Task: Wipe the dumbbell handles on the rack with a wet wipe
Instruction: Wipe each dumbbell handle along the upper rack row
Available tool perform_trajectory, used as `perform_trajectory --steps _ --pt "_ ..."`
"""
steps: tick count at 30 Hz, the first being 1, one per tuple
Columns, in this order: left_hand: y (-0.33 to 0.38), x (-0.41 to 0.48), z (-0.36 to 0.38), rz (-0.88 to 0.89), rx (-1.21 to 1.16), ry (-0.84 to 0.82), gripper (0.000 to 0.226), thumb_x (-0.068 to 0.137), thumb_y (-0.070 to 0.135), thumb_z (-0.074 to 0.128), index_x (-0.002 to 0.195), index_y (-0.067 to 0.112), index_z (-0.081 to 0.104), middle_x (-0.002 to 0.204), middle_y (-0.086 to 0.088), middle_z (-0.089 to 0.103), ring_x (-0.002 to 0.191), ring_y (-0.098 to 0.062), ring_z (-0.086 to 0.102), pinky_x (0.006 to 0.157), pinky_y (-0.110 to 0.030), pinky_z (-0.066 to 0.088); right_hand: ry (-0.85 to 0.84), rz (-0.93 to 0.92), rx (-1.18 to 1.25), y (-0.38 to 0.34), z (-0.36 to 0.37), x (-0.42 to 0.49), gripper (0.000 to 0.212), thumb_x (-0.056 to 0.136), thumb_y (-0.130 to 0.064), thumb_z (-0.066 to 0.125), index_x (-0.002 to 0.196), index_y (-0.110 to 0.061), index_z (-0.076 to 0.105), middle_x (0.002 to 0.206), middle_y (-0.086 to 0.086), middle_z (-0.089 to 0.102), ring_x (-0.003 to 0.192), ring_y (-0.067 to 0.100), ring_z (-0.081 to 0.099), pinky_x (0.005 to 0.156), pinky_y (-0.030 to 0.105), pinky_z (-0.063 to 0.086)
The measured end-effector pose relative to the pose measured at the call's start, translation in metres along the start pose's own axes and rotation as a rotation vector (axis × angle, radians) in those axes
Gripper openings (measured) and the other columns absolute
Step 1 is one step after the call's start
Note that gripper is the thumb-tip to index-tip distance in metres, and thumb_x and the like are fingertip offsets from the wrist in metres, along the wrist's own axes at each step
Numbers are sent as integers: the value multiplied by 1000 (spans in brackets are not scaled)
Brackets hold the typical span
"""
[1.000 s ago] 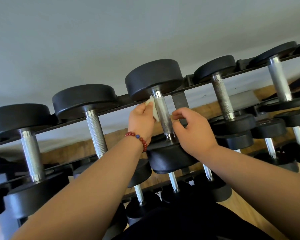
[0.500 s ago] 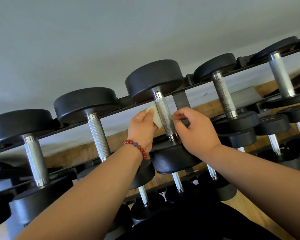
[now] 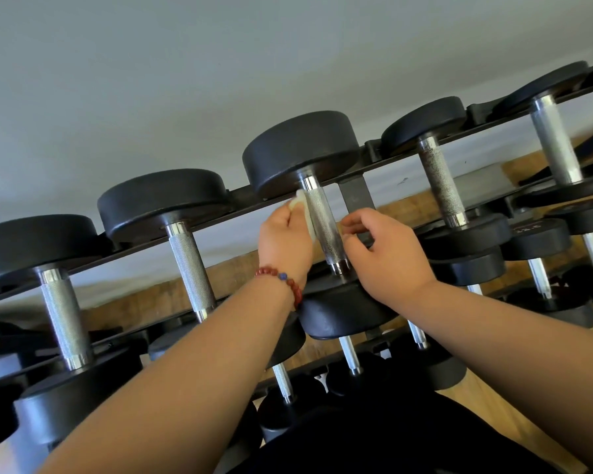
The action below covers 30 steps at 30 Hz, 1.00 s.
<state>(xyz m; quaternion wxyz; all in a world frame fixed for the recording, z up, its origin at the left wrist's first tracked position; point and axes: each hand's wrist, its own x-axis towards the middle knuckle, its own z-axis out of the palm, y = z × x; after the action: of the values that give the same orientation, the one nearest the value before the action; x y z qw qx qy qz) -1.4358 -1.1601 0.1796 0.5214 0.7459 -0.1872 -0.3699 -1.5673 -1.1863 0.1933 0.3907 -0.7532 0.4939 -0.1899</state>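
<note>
On the top shelf of the long black metal rack, the left hand pinches a small white wet wipe against the shiny silver bumpy handle of the middle black dumbbell; the right hand curls its fingers half shut beside the handle, holding nothing I can see

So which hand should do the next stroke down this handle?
Left. The left hand already presses the wipe against the handle; the right hand sits beside it, seemingly without any wipe.
</note>
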Motion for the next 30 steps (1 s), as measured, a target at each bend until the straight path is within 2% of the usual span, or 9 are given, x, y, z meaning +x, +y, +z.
perform_trajectory --steps 3,6,10,14,15,17,21,25,30 --pt "6 22 5 -141 -113 25 24 98 33 51 83 26 68 91 -1 69 93 -19 65 94 -42 53 2 0 16 0 0 0 21 92 -19 55 112 -20 62 100 -10 63 95 10 58 83 36 53" --pt "-2 14 0 -186 -183 -30 22 101 25 49 84 25 64 96 -5 68 102 -25 65 96 -43 52 2 6 22 1 1 1 21 92 -19 55 112 -20 63 101 -11 63 95 10 58 84 37 52" --pt "-6 12 -7 -268 -306 -116 17 102 20 46 107 15 61 111 -10 65 106 -22 64 97 -40 52 4 8 25 2 1 1 22 93 -20 55 113 -19 63 102 -11 63 97 11 58 86 39 52" --pt "6 23 1 -307 -421 -157 39 104 17 40 135 -4 47 86 -9 59 71 -4 66 75 -22 56 6 11 32 2 1 0 22 93 -19 55 113 -19 64 102 -11 63 98 11 58 86 39 52" --pt "8 23 3 -308 -444 -161 36 104 17 40 129 -5 52 83 -10 60 69 -5 66 77 -23 56 7 14 39 2 1 0 22 92 -19 55 113 -19 64 102 -11 63 97 11 58 86 39 52" --pt "9 20 5 -369 -503 -171 30 104 22 40 114 4 61 92 -11 69 86 -15 68 94 -34 53 6 19 50 2 1 0 23 92 -18 55 113 -19 64 101 -12 64 94 11 59 85 39 52" --pt "-3 17 4 -348 -525 -153 31 103 33 43 119 11 58 99 -6 71 93 -15 69 82 -29 56 7 25 58 2 1 1 24 92 -19 55 114 -19 64 103 -11 65 98 9 60 88 37 52" --pt "2 20 7 -279 -433 -184 27 99 37 50 104 14 63 104 -10 72 99 -21 69 93 -39 54 10 15 63 3 2 1 21 91 -18 56 110 -18 65 101 -11 65 96 9 60 86 39 52" --pt "4 20 5 -254 -459 -252 23 100 29 51 102 10 63 99 -8 72 98 -19 69 92 -36 55 10 15 75 5 2 2 19 91 -18 56 107 -20 66 97 -12 65 93 8 61 83 40 53"
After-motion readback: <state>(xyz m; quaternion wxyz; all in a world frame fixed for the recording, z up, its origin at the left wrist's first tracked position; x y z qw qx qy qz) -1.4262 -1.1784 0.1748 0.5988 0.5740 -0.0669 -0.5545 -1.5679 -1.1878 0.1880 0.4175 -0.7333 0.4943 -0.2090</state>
